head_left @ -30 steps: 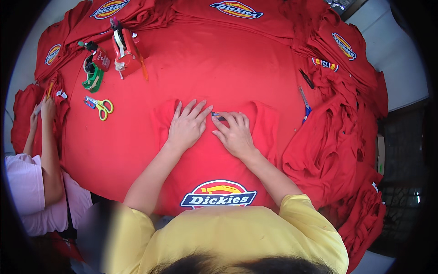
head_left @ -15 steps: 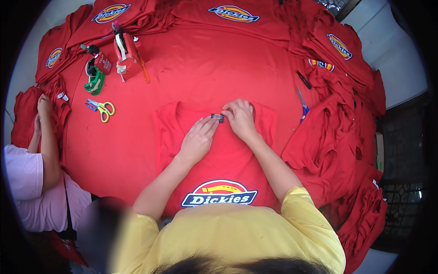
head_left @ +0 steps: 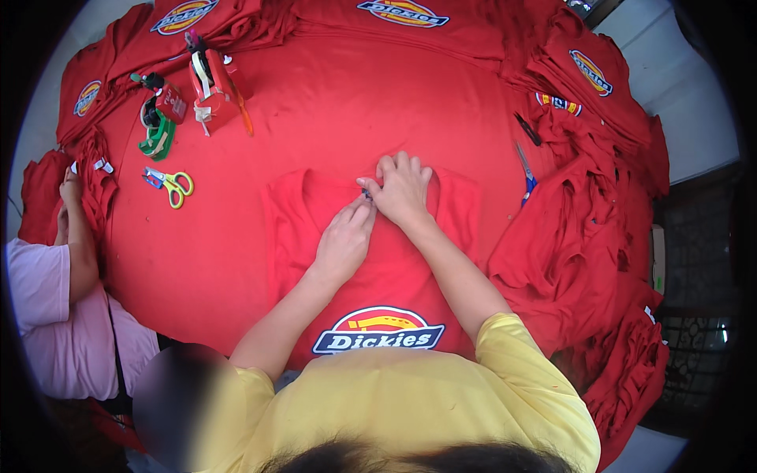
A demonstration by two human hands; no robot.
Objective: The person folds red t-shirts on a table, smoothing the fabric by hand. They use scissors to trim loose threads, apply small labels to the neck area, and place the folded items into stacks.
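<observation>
A red T-shirt [head_left: 307, 229] lies spread before me, its collar pointing away and a large badge-shaped print [head_left: 378, 331] on its chest. At the back of the neckline is a small dark neck label [head_left: 367, 193], mostly covered by my fingers. My left hand [head_left: 344, 240] reaches it from below, fingertips pressed together on it. From the right, my right hand [head_left: 402, 193] has its thumb against the label and its other fingers bent over the collar edge. The fingertips of both hands nearly meet, and what lies under them is partly hidden.
Left of the shirt are yellow-handled scissors [head_left: 175, 187], a green tape dispenser [head_left: 158, 135] and a red one [head_left: 213, 94]. Blue-handled scissors [head_left: 527, 175] lie at right beside heaped red garments [head_left: 576, 244]. Folded red shirts [head_left: 331, 24] line the far edge. A co-worker [head_left: 55, 276] handles red cloth at left.
My right hand has moved slightly left and away from me, its thumb now over the label. The label shows less than before. My left hand stays at the label.
</observation>
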